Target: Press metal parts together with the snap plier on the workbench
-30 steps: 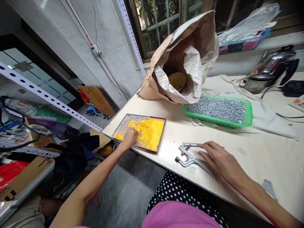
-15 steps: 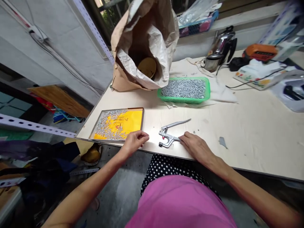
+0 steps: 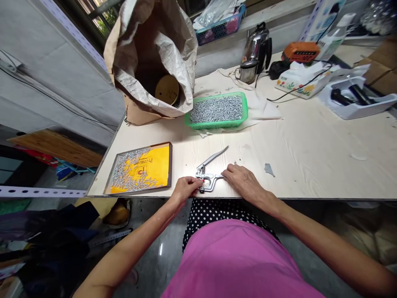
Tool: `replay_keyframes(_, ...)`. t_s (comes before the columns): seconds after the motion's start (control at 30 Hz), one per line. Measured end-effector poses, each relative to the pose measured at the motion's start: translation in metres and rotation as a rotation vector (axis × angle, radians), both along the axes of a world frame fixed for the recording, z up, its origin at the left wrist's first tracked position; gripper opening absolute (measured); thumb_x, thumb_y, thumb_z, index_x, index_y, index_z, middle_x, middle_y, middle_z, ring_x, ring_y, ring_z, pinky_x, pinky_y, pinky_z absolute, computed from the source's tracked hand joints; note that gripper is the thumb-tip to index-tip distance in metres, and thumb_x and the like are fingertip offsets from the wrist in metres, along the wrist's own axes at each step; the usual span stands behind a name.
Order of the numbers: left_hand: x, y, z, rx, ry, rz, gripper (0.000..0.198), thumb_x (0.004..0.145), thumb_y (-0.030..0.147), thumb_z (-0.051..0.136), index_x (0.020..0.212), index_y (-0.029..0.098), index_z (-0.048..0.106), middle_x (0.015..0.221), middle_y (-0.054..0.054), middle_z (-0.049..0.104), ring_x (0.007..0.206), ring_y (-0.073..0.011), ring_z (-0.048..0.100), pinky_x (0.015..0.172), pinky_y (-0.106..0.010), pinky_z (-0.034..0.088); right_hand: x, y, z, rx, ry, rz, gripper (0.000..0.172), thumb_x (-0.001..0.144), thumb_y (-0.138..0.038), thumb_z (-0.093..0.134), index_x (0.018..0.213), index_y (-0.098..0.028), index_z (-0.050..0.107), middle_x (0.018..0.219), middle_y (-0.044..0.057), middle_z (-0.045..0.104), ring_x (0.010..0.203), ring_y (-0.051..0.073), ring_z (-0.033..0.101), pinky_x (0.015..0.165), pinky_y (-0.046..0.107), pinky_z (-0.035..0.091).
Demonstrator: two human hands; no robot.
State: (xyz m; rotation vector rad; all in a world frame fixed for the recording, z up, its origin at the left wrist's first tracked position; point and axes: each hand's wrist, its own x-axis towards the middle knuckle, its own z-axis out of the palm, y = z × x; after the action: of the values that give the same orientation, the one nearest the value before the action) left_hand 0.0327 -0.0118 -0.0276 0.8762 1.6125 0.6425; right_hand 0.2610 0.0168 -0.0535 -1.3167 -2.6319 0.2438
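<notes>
Metal snap pliers lie near the table's front edge, with one handle pointing away to the right. My left hand is pinched closed at the jaw end of the pliers; whatever small piece it holds is too small to make out. My right hand rests on the lower handle and grips it. To the left sits a shallow brown-rimmed tray with a yellow bottom and several small metal pieces in it.
A green basket full of metal pieces stands behind the pliers, beside an open paper sack. A kettle, a tissue box, cables and a white tray stand at the back right. A small scrap lies right of my hand.
My left hand left the yellow tray and came to the pliers' jaw, fingers pinched. My right hand slid onto the pliers' handle. The view swung right.
</notes>
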Motion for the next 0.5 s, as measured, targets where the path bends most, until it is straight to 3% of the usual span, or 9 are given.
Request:
replay_keyframes(0.2, 0.005, 0.000, 0.002, -0.012, 0.044, -0.006, 0.030, 0.066, 0.036, 0.081, 0.073, 0.010, 0.067, 0.053, 0.004, 0.056, 0.046, -0.0061, 0.047, 0.045, -0.018, 0.037, 0.000, -0.001, 0.001, 0.002, 0.010, -0.020, 0.016, 0.095, -0.014, 0.051, 0.090, -0.017, 0.066, 0.090, 0.006, 0.061, 0.080, 0.018, 0.053, 0.067, 0.030, 0.032)
replay_keyframes(0.5, 0.006, 0.010, 0.014, -0.152, 0.156, -0.106, 0.012, 0.079, 0.020, 0.070, 0.072, 0.011, 0.066, 0.049, 0.004, 0.055, 0.042, -0.0068, 0.048, 0.042, -0.018, 0.040, -0.001, -0.002, 0.001, 0.048, 0.010, -0.038, 0.016, 0.093, -0.012, 0.051, 0.088, -0.017, 0.066, 0.086, 0.005, 0.061, 0.076, 0.017, 0.052, 0.064, 0.031, 0.031)
